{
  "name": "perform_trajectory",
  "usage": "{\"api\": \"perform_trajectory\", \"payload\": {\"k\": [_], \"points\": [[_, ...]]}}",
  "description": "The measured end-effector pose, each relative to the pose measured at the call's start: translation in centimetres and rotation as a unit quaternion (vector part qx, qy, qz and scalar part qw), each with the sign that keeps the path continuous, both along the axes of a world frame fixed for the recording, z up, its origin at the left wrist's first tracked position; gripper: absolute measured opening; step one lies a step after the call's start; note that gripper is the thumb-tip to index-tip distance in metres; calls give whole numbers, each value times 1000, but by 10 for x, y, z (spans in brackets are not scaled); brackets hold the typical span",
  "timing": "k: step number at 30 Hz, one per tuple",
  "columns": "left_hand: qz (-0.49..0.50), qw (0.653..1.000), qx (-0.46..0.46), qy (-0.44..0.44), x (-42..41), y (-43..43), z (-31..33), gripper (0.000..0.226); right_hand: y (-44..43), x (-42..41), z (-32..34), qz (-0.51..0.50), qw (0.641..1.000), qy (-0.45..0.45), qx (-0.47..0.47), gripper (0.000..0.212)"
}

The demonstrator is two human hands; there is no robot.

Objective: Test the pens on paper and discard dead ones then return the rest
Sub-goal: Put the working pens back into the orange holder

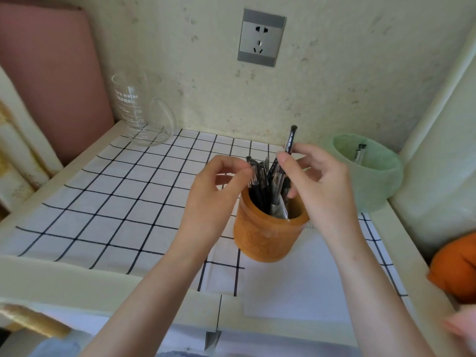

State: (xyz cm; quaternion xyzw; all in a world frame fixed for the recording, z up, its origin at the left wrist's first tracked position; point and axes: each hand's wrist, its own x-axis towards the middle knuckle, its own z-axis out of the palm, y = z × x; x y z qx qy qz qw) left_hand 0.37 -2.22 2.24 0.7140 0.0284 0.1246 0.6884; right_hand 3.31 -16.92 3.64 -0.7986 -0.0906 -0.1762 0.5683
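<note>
Bamboo-brown pen holder (265, 235) stands mid-counter (64, 276) on a checked cloth (116, 197), packed with dark pens (261, 186).

- Right grip (324, 181): thumb and forefinger clamped on one black pen (290, 140). The pen rises above the bunch, top tilted toward 1 o'clock, lower end down among the others.
- Left grip (213, 191): curled, fingertips at the pen tops on the bunch's 9 o'clock side. Pinching one or only steadying them, cannot tell.
- White paper (296, 279) lies at 5 o'clock from the holder, its far edge right at the base.
- Green bowl (373, 176) sits at 2 o'clock with a couple of pens (360, 153) in it.
- Glass jug (139, 112) stands at 10 o'clock, by the wall.

Step, as judged: picking a pen out for testing.

Risks from here:
- The bunch is tight, so a lifted pen may drag its neighbours up and spill them on the cloth.
- Neither grip holds the holder's body, so a sideways pull on the pen could tip it.
- If the paper does run under the base, tugging the sheet clear to write could topple the holder.
- Tested and untested pens look alike, and one set down in the wrong pot muddles the sort.
</note>
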Motion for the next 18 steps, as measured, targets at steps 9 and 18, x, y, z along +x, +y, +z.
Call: {"api": "perform_trajectory", "payload": {"k": [9, 18], "points": [[2, 1000, 9, -27, -1, -4, -2, 32, -5, 0, -3, 24, 996, -64, -54, 21], [-2, 995, 82, -52, -3, -9, -3, 34, -1, 5, -13, 38, 967, -167, -191, 26]]}}
